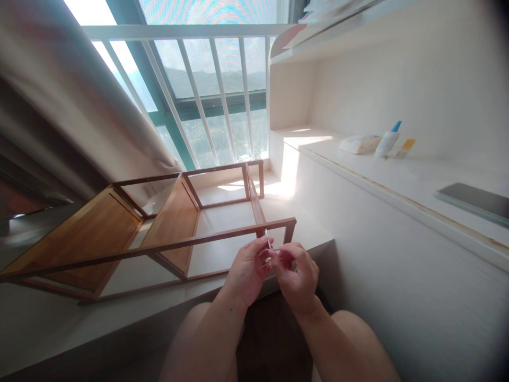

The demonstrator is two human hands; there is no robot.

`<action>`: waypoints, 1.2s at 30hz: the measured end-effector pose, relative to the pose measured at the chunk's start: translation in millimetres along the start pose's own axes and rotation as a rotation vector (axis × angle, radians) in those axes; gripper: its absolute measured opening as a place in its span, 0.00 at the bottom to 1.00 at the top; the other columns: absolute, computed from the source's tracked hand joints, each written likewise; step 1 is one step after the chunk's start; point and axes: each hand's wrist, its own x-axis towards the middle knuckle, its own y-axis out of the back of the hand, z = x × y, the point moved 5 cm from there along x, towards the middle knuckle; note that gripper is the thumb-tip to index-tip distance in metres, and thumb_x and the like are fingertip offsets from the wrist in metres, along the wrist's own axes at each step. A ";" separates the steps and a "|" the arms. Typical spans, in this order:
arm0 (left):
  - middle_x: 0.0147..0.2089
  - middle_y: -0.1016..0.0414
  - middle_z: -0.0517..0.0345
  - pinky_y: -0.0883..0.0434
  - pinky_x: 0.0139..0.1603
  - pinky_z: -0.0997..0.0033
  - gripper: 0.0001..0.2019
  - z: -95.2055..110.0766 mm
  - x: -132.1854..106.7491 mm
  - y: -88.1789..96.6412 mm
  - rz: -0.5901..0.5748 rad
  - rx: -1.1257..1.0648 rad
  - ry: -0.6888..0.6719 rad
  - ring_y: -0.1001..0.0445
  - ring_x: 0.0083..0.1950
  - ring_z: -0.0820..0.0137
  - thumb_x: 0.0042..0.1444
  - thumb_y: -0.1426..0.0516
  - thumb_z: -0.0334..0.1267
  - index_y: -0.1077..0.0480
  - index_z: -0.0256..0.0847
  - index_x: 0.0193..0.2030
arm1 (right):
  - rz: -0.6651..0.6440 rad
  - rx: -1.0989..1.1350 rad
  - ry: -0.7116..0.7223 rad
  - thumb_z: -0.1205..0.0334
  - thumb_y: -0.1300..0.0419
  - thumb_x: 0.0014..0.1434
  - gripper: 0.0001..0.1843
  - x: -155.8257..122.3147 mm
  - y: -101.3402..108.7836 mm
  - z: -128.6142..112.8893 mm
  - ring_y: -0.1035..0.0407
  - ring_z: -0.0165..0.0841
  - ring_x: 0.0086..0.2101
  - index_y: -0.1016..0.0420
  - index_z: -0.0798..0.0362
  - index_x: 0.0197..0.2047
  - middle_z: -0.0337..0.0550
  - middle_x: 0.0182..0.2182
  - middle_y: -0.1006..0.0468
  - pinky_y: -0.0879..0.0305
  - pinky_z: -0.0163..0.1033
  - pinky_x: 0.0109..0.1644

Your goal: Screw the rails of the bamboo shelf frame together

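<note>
A wooden shelf rack (pixel 170 217) lies on its side on the white window ledge, its shelf boards standing on edge. Close to the near rail's right end, my left hand (pixel 246 268) is closed, thumb and fingers pinching a thin, bent metal hex key (pixel 268 240). One arm of the key points up toward the rail; whether its tip sits in a screw cannot be made out. From the right, my right hand (pixel 298 273) pinches the key's other arm. A small yellowish piece (pixel 268 260) shows between the hands, too small to name.
A white cabinet (pixel 358 233) borders the right side. On its top are a phone (pixel 475 201), a white bottle with a blue tip (pixel 386 143), a small yellow-capped container (pixel 406 147) and a white packet (pixel 360 144). A curtain (pixel 87 101) hangs left; white railings (pixel 214 53) stand behind.
</note>
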 end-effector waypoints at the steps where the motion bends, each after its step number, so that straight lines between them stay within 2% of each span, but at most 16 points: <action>1: 0.33 0.28 0.59 0.32 0.33 0.74 0.12 -0.2 -0.1 0.0 0.001 0.004 0.002 0.29 0.32 0.76 0.47 0.36 0.41 0.27 0.36 0.35 | 0.003 0.000 -0.013 0.68 0.38 0.55 0.08 -0.4 -0.2 0.4 0.39 0.25 0.23 0.31 0.51 0.39 0.37 0.26 0.30 0.38 0.32 0.29; 8: 0.33 0.26 0.56 0.34 0.33 0.76 0.14 -6.8 -3.8 0.2 -0.034 0.014 0.020 0.29 0.33 0.74 0.52 0.41 0.46 0.26 0.37 0.39 | 0.015 0.032 -0.038 0.69 0.37 0.54 0.08 -1.4 -0.5 0.0 0.39 0.25 0.23 0.31 0.51 0.38 0.35 0.24 0.31 0.38 0.32 0.29; 12: 0.37 0.25 0.53 0.36 0.35 0.76 0.14 -12.9 -9.3 2.6 -0.051 0.051 -0.002 0.29 0.37 0.73 0.54 0.43 0.46 0.26 0.36 0.38 | 0.015 0.049 -0.029 0.69 0.38 0.55 0.07 -0.4 -0.2 -0.9 0.38 0.25 0.23 0.29 0.51 0.38 0.37 0.25 0.29 0.38 0.32 0.29; 16: 0.38 0.25 0.52 0.37 0.34 0.75 0.14 -13.8 -12.8 8.0 -0.064 0.162 -0.050 0.30 0.36 0.73 0.53 0.43 0.46 0.25 0.36 0.36 | 0.023 0.043 -0.018 0.66 0.38 0.55 0.05 0.1 0.5 -0.2 0.38 0.25 0.22 0.30 0.51 0.36 0.37 0.25 0.29 0.37 0.32 0.28; 19: 0.35 0.26 0.53 0.38 0.32 0.75 0.15 -12.0 -13.1 21.6 -0.044 0.315 -0.085 0.32 0.34 0.72 0.54 0.43 0.47 0.24 0.36 0.35 | 0.019 0.029 -0.022 0.66 0.38 0.55 0.05 0.2 0.2 0.8 0.39 0.25 0.21 0.30 0.51 0.35 0.35 0.23 0.31 0.38 0.32 0.27; 22: 0.31 0.27 0.53 0.39 0.31 0.75 0.15 -9.0 -18.1 46.6 0.031 0.531 -0.142 0.33 0.32 0.71 0.54 0.43 0.47 0.23 0.36 0.33 | 0.012 0.036 -0.027 0.66 0.38 0.55 0.06 0.5 -1.0 0.9 0.40 0.25 0.21 0.31 0.51 0.35 0.35 0.22 0.33 0.39 0.32 0.27; 25: 0.29 0.26 0.54 0.37 0.32 0.73 0.15 -1.2 -36.9 80.1 0.163 0.785 -0.208 0.32 0.32 0.69 0.54 0.44 0.48 0.23 0.38 0.30 | 0.016 0.047 -0.021 0.68 0.37 0.54 0.07 0.7 -1.9 0.1 0.41 0.25 0.21 0.33 0.51 0.35 0.34 0.22 0.34 0.39 0.32 0.27; 27: 0.32 0.24 0.55 0.33 0.41 0.70 0.13 7.5 -57.2 103.7 0.230 1.008 -0.235 0.29 0.38 0.65 0.54 0.44 0.47 0.23 0.42 0.31 | 0.019 0.046 -0.020 0.68 0.37 0.53 0.08 0.7 -2.3 0.0 0.41 0.25 0.21 0.33 0.51 0.34 0.34 0.22 0.35 0.40 0.32 0.27; 31: 0.44 0.23 0.57 0.33 0.53 0.59 0.12 25.0 -106.3 150.7 0.292 1.586 -0.316 0.28 0.50 0.59 0.56 0.47 0.47 0.23 0.49 0.36 | 0.009 0.033 -0.025 0.68 0.37 0.53 0.07 0.5 -2.7 0.4 0.42 0.25 0.21 0.33 0.51 0.34 0.33 0.22 0.36 0.40 0.33 0.27; 33: 0.53 0.26 0.59 0.33 0.56 0.56 0.13 23.5 -131.9 175.8 0.314 1.762 -0.355 0.30 0.56 0.59 0.56 0.47 0.46 0.25 0.54 0.45 | 0.006 0.026 -0.022 0.68 0.37 0.53 0.08 0.4 -2.6 0.1 0.42 0.24 0.21 0.33 0.51 0.33 0.33 0.21 0.36 0.41 0.32 0.28; 35: 0.61 0.32 0.59 0.33 0.58 0.54 0.21 12.5 -157.4 197.7 0.321 1.884 -0.425 0.34 0.61 0.58 0.57 0.48 0.43 0.34 0.58 0.58 | 0.003 0.022 -0.017 0.68 0.37 0.53 0.08 0.4 -2.7 -0.3 0.42 0.24 0.21 0.33 0.51 0.34 0.33 0.22 0.36 0.41 0.32 0.28; 36: 0.62 0.34 0.59 0.33 0.58 0.53 0.23 5.8 -170.2 207.6 0.364 1.922 -0.478 0.36 0.63 0.57 0.57 0.48 0.41 0.37 0.59 0.60 | 0.003 0.022 -0.017 0.69 0.37 0.53 0.08 0.4 -2.8 -0.4 0.42 0.24 0.21 0.33 0.51 0.34 0.33 0.22 0.36 0.41 0.32 0.28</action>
